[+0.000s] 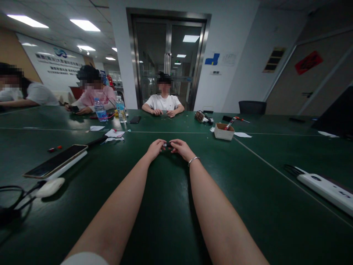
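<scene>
Both my arms stretch forward over the dark green table. My left hand and my right hand meet at the fingertips, fingers curled, pinching a small dark object between them. What the object is I cannot make out. A silver bracelet circles my right wrist. A small open cardboard box with a red-handled tool sticking out stands to the right beyond my hands.
A phone on a white slab and a white mouse-like device with black cables lie at left. A white power strip lies at right. Paper scraps, two water bottles and three seated people are across the table.
</scene>
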A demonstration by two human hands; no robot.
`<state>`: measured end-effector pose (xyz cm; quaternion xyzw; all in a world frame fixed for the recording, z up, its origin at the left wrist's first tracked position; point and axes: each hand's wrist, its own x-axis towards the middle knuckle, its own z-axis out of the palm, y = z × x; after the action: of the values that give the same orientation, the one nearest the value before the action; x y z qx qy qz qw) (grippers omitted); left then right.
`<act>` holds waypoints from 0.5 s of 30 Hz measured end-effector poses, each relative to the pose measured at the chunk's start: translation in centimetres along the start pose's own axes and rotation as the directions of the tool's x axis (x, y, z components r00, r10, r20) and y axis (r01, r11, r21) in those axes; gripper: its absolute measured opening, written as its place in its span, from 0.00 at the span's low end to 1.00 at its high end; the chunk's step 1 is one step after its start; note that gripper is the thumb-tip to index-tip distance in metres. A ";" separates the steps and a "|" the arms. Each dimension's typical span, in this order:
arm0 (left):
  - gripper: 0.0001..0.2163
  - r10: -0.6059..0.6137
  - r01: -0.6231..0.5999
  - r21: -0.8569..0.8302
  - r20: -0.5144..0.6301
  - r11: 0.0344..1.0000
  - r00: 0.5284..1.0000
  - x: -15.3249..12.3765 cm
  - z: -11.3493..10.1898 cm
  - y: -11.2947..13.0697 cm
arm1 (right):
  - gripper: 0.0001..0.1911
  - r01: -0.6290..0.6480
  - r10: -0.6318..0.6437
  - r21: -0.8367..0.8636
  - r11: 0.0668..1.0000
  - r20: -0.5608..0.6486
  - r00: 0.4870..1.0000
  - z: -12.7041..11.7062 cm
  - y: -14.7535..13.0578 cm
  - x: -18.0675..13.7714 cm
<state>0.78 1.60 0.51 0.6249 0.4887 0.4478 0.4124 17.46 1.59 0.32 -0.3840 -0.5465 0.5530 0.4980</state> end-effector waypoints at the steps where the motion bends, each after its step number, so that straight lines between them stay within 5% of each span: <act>1: 0.12 -0.003 0.003 0.002 0.006 1.000 1.000 -0.1 0.0 0.1 | 0.06 0.000 0.000 -0.002 1.000 0.000 1.000 0.0 0.0 0.0; 15: 0.12 -0.003 0.003 -0.026 0.011 1.000 1.000 -0.4 0.1 0.3 | 0.07 -0.008 0.008 -0.012 1.000 -0.001 1.000 0.0 -0.1 -0.1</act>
<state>0.87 1.14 0.74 0.6210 0.4817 0.4502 0.4238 17.46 1.47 0.40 -0.3895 -0.5480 0.5514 0.4939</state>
